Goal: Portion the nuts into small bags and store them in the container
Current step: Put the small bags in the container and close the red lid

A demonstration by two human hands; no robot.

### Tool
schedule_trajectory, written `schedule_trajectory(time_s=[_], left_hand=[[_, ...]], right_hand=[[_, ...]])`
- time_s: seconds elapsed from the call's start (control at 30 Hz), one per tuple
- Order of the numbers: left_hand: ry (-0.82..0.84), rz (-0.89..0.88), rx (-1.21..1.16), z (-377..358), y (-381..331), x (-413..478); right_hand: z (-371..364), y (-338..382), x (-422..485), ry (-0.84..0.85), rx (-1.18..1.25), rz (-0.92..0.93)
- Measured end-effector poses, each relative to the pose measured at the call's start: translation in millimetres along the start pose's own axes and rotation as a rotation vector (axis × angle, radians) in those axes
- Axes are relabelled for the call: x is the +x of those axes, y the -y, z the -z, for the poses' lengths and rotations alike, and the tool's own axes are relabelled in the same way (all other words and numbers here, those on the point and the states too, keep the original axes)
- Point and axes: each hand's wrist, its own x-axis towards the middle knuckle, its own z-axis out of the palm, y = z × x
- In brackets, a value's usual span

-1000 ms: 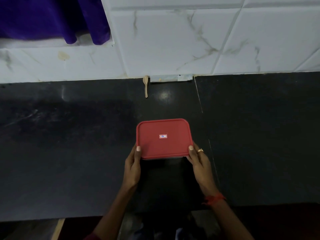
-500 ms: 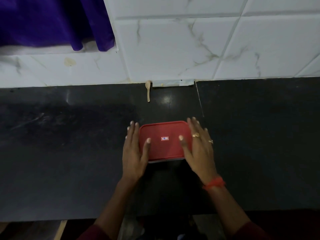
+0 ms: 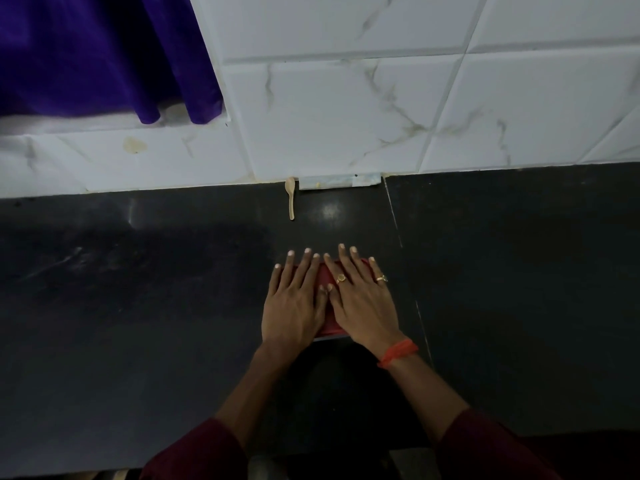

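Presses both palms down on the red-lidded container: left hand and right hand side by side, fingers straight and slightly spread, thumbs almost touching, gripping nothing. Covers nearly all of the lid, showing red only between the hands and at the near edge by the wrists. Keeps forearms angled inward over the black counter. Wears an orange thread band on the right wrist. Beyond the fingertips, by the tiled wall: a small wooden spoon.
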Motion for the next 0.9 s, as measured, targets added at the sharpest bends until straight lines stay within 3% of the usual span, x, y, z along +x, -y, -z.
schedule_trajectory(time_s=[0.13,0.27,0.37,0.6,0.9], left_hand=[[-0.124,0.024,-0.264,3,6,-2],[-0.254,0.296,-0.705,10,12,-24],[-0.196,0.5,-0.92,12,12,-53],[-0.046,0.622,-1.13,-9,10,-89],[-0.099,0.608,-1.176,-6,16,-79]], right_hand=[[7,-11,-2,-0.06,0.316,-0.011],[25,-20,-23,-0.202,0.766,-0.291],[28,-19,-49,-0.129,0.951,-0.47],[0,-9,-74,-0.105,1.126,-0.657],[-8,0,-63,-0.163,1.202,-0.675]])
